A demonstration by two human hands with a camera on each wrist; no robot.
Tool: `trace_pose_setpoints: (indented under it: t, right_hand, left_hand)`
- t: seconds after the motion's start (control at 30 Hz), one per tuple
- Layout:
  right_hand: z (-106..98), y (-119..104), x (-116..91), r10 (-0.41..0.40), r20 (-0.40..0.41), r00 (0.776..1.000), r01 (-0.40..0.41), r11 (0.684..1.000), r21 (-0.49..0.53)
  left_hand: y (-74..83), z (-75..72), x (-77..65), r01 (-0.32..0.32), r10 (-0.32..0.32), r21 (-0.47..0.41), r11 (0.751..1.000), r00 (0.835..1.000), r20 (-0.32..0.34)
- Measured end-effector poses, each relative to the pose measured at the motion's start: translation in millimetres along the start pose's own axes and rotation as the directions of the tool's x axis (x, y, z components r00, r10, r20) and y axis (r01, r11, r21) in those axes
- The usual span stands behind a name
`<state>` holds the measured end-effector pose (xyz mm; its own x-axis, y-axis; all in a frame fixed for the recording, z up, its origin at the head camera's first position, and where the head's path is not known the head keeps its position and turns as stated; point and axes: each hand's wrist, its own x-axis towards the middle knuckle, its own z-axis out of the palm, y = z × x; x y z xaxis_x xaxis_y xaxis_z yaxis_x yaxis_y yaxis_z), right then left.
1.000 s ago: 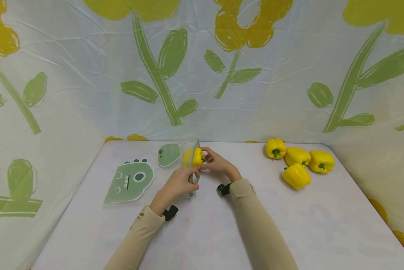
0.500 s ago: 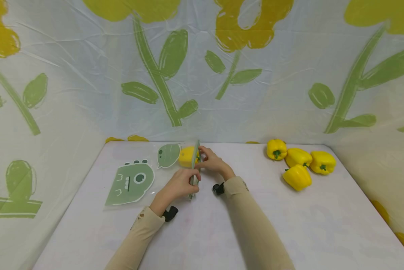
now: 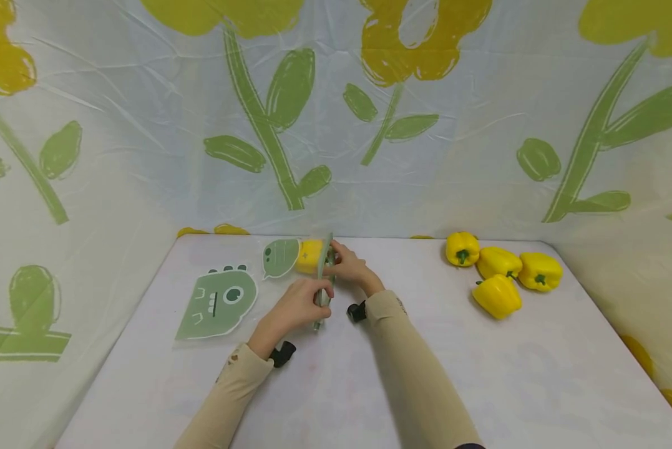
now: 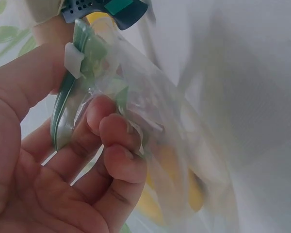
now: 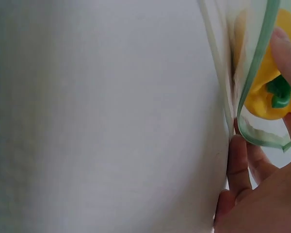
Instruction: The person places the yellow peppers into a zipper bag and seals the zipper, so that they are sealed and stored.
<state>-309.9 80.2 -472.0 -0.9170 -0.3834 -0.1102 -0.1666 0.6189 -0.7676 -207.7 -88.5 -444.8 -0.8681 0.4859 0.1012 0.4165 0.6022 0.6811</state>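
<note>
A clear zip bag [image 3: 214, 307] printed with a green one-eyed monster lies on the table, its green-edged mouth raised and facing right. My left hand [image 3: 297, 304] grips the near part of that mouth with curled fingers; a white zip slider [image 4: 74, 60] sits close to the thumb. Inside the mouth is a yellow bell pepper [image 3: 309, 255], its green stem [image 5: 280, 91] turned toward the opening. My right hand [image 3: 349, 265] reaches into the opening and holds the pepper at its stem end, while other fingers [image 5: 239, 162] lie along the bag's outside.
Several yellow bell peppers [image 3: 497, 296] sit grouped at the back right of the white table [image 3: 425, 374]. A flower-printed cloth [image 3: 453, 181] hangs behind and on both sides. Black wrist cameras [image 3: 283, 354] ride under both wrists.
The right hand has moved left and pushed the pepper deeper into the bag, behind the printed front. My left hand stays gripping the bag's mouth.
</note>
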Motion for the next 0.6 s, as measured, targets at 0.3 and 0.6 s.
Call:
trace_pose_setpoints:
  t: [0.3,0.6]
  right_hand:
    - [-16.1,-9.9,-15.0,0.024,0.045,0.999,-0.021,0.997,-0.076]
    - [-91.5,0.2,-46.6,0.054,-0.118,0.992,-0.072,0.986,-0.152]
  left_hand:
    - [-1.2,-0.5,-0.5,0.014,-0.014,-0.001,1.000,1.000,0.011]
    - [0.0,-0.5,-0.8,0.021,-0.021,0.017,1.000,1.000,-0.005]
